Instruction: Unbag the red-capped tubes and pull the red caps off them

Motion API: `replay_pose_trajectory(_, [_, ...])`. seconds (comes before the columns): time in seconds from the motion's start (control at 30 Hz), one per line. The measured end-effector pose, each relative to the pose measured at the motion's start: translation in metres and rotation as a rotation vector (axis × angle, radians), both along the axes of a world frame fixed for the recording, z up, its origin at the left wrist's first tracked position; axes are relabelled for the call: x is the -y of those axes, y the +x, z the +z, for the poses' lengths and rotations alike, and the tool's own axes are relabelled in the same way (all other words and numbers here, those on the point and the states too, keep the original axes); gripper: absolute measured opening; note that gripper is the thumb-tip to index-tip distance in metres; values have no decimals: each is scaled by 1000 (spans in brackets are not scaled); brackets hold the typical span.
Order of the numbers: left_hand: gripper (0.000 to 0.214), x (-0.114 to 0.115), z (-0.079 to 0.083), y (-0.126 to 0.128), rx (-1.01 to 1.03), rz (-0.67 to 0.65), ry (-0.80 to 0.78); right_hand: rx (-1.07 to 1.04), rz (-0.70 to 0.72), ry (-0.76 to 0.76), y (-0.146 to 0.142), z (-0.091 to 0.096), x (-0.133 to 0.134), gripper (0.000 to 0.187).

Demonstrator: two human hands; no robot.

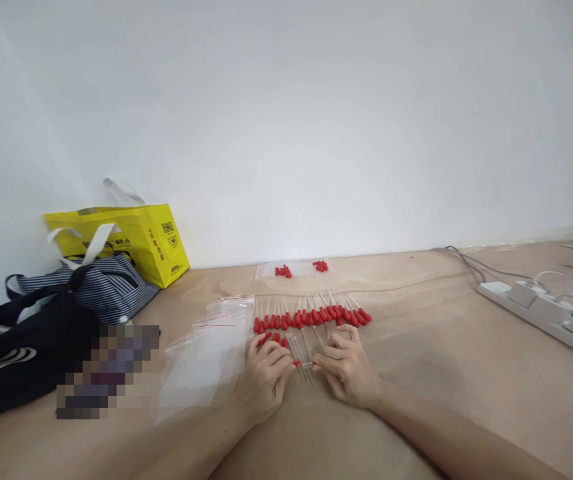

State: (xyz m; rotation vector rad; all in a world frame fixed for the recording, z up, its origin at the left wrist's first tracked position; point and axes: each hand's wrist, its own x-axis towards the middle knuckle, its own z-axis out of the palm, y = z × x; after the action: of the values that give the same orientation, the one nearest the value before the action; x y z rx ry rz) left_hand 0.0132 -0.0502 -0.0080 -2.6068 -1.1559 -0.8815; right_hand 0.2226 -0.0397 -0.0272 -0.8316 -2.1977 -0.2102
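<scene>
Between finger and thumb, my left hand (267, 373) pinches a red rubber bulb (296, 363). My right hand (345, 363) grips a thin clear glass dropper tube (308, 365), its end pointing at the bulb; whether the two touch, I cannot tell. Several loose clear tubes (296, 347) lie just beyond the gap between my hands. A few loose red bulbs (277, 339) show past the left fingers, partly hidden. Farther off, a row of droppers with red bulbs (311, 316) lies with the bulbs toward me and the tubes pointing at the wall.
Clear zip bags (201, 363) lie left of my left hand. By the wall is a bag with red-bulbed droppers (283, 272). A yellow bag (166, 247), a striped bag (109, 283) and a black bag (26, 340) stand left; a white power strip (541, 317) lies right.
</scene>
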Motion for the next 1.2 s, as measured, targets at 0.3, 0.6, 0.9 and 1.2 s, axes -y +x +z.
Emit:
replay_pose_trajectory(0.3, [21,-11,-3,-21,278,148,-64,-73,-97,-224,4,-16,-13,32])
replay_pose_trajectory(0.6, [26,-29,-3,-39,498,400,-205,-207,24,-278,-5,-20,-20,27])
replay_pose_trajectory(0.9, [20,-25,2,-37,405,436,-357,-94,-78,-178,-13,-20,-15,23])
replay_pose_trajectory(1.2, [25,-37,20,-41,129,680,-457,-27,-50,-263,-13,-14,-11,18])
